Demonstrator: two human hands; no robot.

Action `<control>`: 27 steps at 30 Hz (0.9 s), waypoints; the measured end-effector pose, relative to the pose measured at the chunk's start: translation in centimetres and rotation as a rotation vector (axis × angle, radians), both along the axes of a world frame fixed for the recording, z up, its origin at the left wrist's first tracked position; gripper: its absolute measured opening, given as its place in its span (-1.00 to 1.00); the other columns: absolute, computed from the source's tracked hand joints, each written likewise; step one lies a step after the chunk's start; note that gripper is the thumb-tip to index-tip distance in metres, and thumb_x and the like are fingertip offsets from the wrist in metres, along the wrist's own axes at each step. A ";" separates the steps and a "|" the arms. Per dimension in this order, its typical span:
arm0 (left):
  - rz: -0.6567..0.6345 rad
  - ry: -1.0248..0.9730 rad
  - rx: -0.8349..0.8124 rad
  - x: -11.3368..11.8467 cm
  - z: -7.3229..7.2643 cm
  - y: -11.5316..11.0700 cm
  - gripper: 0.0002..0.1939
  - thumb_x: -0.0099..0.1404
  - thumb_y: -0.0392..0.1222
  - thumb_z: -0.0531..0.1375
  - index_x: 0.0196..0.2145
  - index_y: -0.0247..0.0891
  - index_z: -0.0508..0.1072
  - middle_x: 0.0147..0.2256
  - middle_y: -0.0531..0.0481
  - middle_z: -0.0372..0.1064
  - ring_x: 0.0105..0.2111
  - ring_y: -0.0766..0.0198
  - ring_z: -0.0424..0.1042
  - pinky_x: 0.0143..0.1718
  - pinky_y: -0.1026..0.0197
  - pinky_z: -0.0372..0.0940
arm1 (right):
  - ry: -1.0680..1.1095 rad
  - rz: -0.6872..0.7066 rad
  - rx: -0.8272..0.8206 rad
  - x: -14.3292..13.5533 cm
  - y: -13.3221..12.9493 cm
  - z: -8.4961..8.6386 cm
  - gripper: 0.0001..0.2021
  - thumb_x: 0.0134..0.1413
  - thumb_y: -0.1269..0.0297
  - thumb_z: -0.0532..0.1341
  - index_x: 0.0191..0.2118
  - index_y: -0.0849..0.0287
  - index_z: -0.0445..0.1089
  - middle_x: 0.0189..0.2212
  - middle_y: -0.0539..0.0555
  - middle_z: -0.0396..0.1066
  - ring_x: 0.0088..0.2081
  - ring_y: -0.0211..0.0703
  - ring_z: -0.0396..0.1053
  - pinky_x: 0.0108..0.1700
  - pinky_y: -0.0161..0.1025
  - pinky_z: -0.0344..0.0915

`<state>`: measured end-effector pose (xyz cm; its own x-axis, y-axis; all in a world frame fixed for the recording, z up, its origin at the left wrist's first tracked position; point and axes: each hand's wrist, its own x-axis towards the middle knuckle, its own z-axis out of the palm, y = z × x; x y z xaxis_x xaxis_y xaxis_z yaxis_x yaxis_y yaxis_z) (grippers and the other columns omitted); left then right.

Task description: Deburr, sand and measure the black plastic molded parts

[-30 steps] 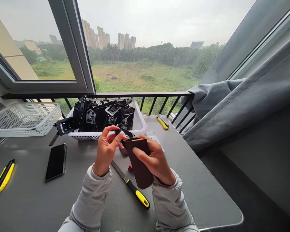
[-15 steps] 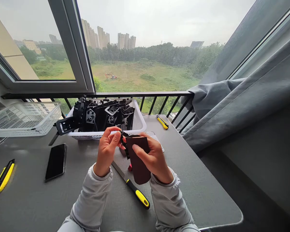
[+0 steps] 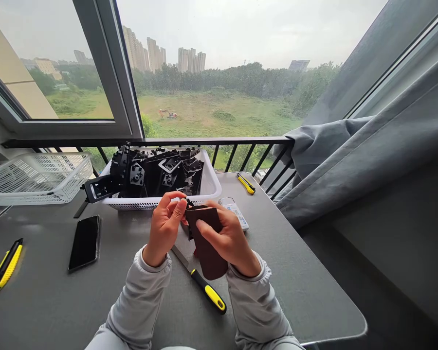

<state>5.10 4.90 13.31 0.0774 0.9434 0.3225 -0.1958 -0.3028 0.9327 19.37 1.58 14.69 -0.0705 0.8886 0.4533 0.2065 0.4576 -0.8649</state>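
Observation:
My left hand (image 3: 163, 228) pinches a small black plastic part (image 3: 190, 204) between thumb and fingers. My right hand (image 3: 234, 238) is closed on a folded sheet of dark brown sandpaper (image 3: 209, 253), thumb flat on its face. The sandpaper lies against the part and covers much of it, so the contact is hidden. Below both hands, a flat file (image 3: 209, 291) with a black and yellow handle rests on the table. A small red object (image 3: 195, 253) shows partly behind the sandpaper.
Behind my hands stands a white basket (image 3: 214, 187) heaped with black plastic parts (image 3: 155, 170). Another white basket (image 3: 40, 198) is at the left. A phone (image 3: 83, 243), two yellow utility knives (image 3: 5, 267) (image 3: 246, 183) and a small white box (image 3: 237, 214) lie on the grey table (image 3: 295, 291).
The sandpaper and right hand have shifted slightly left, over more of the black part. My left hand has moved slightly right, closer to the sandpaper. More of the white box shows.

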 end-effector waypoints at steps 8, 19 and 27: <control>0.019 0.019 -0.022 0.0 0.1 -0.1 -0.66 0.19 0.13 0.25 -0.28 -0.21 0.41 -0.58 0.12 0.36 -0.61 0.39 0.32 -0.55 0.33 0.29 | 0.023 -0.059 -0.016 0.1 0.2 -0.1 -0.87 0.06 0.35 0.17 -0.42 0.16 0.46 -0.44 0.03 0.37 -0.41 -0.20 0.35 -0.40 -0.30 0.34; 0.070 -0.026 -0.025 0.0 0.0 -0.1 -0.65 0.11 -0.01 0.35 -0.25 -0.22 0.35 -0.56 0.08 0.45 -0.53 0.31 0.46 -0.56 0.35 0.30 | 0.065 -0.104 -0.025 0.5 0.0 -0.2 -0.87 0.05 0.32 0.18 -0.48 0.18 0.39 -0.48 -0.02 0.29 -0.48 -0.28 0.27 -0.48 -0.35 0.23; 0.204 -0.077 -0.039 0.0 0.1 0.2 -0.68 0.20 -0.03 0.28 -0.18 -0.23 0.33 -0.51 0.06 0.49 -0.53 0.32 0.49 -0.52 0.33 0.37 | 0.108 -0.014 -0.118 0.4 -0.3 0.1 -0.85 0.04 0.27 0.21 -0.49 0.17 0.33 -0.52 -0.02 0.25 -0.49 -0.27 0.24 -0.52 -0.36 0.21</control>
